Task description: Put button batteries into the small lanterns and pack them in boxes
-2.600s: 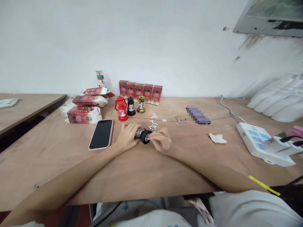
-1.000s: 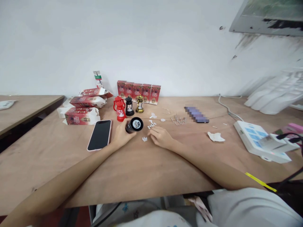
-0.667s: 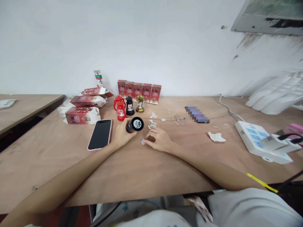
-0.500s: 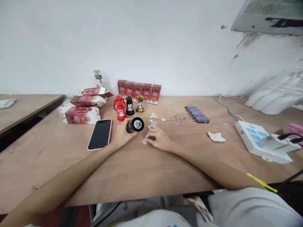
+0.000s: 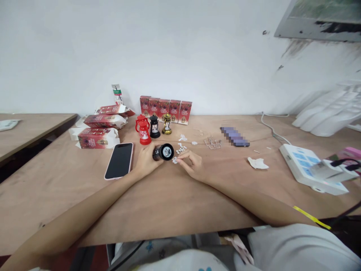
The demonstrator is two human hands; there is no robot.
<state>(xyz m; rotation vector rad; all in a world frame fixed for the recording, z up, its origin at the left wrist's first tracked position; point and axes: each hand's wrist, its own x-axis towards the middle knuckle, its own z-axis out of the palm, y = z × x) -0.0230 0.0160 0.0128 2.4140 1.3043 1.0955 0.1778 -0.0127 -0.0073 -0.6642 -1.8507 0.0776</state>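
My left hand (image 5: 146,161) is wrapped round a black lantern (image 5: 158,152), tipped so that its round underside, with a pale, marked centre, faces me. Just right of that base, the thumb and fingertips of my right hand (image 5: 192,164) pinch a small white plastic piece (image 5: 175,160). Beyond the right fingertips lie several button cells (image 5: 181,149) and more small white pieces (image 5: 182,137). Two red lanterns (image 5: 144,134), a black lantern (image 5: 154,127) and a gold one (image 5: 167,124) stand upright behind my left hand.
Several red boxes (image 5: 164,110) stand by the wall; opened boxes (image 5: 97,138) are heaped at left. A phone (image 5: 119,161) lies beside my left hand. Rightward are bent wire handles (image 5: 213,143), a pixelated purple object (image 5: 235,136), a crumpled white scrap (image 5: 258,163) and a power strip (image 5: 301,165).
The lantern in my left hand has shifted slightly right and tilted further towards my right hand. My right hand has lifted the white piece up nearer the lantern's base.
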